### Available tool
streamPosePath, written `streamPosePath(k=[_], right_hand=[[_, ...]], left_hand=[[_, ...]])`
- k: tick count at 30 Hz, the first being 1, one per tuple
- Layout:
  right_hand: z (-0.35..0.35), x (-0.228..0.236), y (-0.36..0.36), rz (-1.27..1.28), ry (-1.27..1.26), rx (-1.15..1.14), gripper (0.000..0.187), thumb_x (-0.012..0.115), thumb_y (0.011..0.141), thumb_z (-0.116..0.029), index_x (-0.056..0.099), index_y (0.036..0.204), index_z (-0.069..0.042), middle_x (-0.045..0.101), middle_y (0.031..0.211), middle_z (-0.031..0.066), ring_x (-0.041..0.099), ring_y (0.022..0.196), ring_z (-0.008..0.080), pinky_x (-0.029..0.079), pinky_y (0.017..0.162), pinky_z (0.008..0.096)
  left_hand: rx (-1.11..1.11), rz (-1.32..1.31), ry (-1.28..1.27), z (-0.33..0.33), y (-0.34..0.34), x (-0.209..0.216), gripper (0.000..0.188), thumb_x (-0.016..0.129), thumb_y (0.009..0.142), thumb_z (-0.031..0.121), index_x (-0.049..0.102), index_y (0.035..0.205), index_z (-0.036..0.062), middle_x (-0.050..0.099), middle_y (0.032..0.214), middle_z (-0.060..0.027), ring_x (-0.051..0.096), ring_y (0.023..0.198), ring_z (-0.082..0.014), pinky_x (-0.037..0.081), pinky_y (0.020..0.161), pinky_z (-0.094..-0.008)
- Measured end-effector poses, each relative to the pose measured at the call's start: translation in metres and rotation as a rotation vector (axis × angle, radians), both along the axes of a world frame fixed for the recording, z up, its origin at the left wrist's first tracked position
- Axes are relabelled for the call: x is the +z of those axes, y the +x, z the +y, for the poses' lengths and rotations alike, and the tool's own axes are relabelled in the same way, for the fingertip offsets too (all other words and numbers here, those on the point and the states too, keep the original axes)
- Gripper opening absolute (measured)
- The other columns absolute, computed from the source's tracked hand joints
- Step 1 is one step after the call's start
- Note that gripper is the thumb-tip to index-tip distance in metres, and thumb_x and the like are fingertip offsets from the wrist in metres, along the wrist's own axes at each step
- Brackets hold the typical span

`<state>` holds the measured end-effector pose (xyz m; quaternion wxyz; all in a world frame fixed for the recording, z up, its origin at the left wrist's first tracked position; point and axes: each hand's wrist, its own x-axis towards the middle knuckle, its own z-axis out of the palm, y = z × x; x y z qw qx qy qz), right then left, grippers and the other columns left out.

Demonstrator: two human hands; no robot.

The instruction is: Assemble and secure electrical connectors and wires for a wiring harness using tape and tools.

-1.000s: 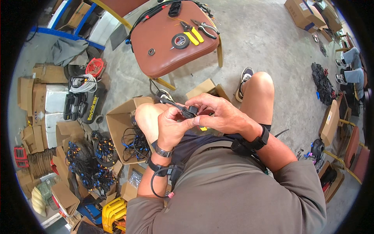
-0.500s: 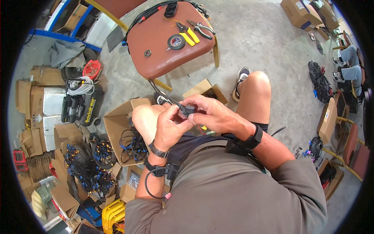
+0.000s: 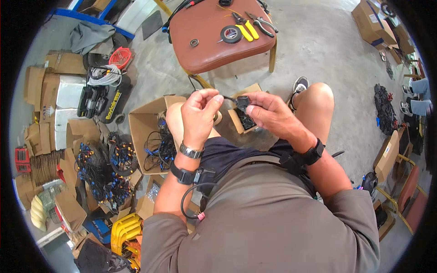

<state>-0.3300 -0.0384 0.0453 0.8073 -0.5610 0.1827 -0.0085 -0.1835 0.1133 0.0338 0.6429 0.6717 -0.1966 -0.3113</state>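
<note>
A small black blocky part (image 3: 242, 102), perhaps a cable connector, is pinched between the thumb and fingers of my right hand (image 3: 272, 114). From it a short stretch of black cable (image 3: 229, 98) runs left to my left hand (image 3: 199, 116), whose thumb and fingertips are closed on it. Both hands are held above my knees, a little apart. Below them stands an open cardboard box (image 3: 236, 121) with dark items inside. Farther off, a brown padded chair (image 3: 205, 54) carries a roll of black tape (image 3: 231, 34), yellow-handled wire strippers (image 3: 246, 30), pliers (image 3: 263, 23) and a small ring (image 3: 194, 42).
To my left, a larger cardboard box (image 3: 139, 119) holds black cables, beside a big heap of cables with blue and orange ends (image 3: 102, 177). A black air tank (image 3: 116, 101) stands behind. Black wiring (image 3: 387, 107) lies on the floor at the right, near a person's legs (image 3: 419, 98).
My hands have drawn apart, the right moving to the right with the black part, uncovering the cable between them. The whole view has shifted, so the chair sits higher and farther right.
</note>
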Motion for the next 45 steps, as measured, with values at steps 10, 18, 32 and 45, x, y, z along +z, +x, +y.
streamPosePath(k=[10, 18, 32, 45], right_hand=[[-0.032, 0.007, 0.016, -0.07, -0.197, 0.018, 0.028, 0.061, 0.087, -0.003, 0.061, 0.115, 0.002, 0.063, 0.09, 0.0, 0.056, 0.081, 0.005, 0.048, 0.069, 0.0234], [-0.034, -0.002, 0.014, -0.117, -0.318, -0.005, 0.033, 0.06, 0.088, -0.004, 0.059, 0.12, -0.001, 0.061, 0.091, -0.0011, 0.052, 0.076, 0.0044, 0.045, 0.064, 0.0216], [0.011, 0.036, -0.005, -0.072, -0.524, 0.451, 0.052, 0.057, 0.081, 0.008, 0.055, 0.13, -0.009, 0.058, 0.093, 0.0041, 0.052, 0.07, 0.0105, 0.044, 0.063, 0.0249], [0.083, 0.062, 0.023, -0.57, -0.982, 0.939, 0.036, 0.062, 0.073, -0.006, 0.06, 0.109, -0.01, 0.056, 0.081, 0.0173, 0.063, 0.066, 0.0363, 0.052, 0.059, 0.0442]], left_hand=[[-0.279, -0.827, 0.128, -0.028, 0.015, 0.009, 0.028, 0.071, 0.082, 0.011, 0.066, 0.107, 0.0019, 0.066, 0.103, -0.0096, 0.061, 0.093, -0.0214, 0.047, 0.083, -0.0318], [-0.386, -0.702, 0.161, -0.037, 0.029, 0.011, 0.021, 0.071, 0.082, 0.013, 0.067, 0.099, 0.0026, 0.065, 0.091, -0.009, 0.061, 0.086, -0.0198, 0.047, 0.076, -0.0309], [-0.635, -0.666, 0.502, 0.069, 0.07, 0.075, 0.018, 0.071, 0.077, 0.021, 0.069, 0.08, 0.0037, 0.066, 0.07, -0.011, 0.062, 0.066, -0.0212, 0.048, 0.064, -0.0337], [-1.146, 0.16, 0.713, 0.151, -0.022, 0.09, 0.031, 0.076, 0.071, 0.011, 0.07, 0.101, 0.0041, 0.07, 0.087, -0.0086, 0.066, 0.073, -0.0164, 0.051, 0.065, -0.0305]])
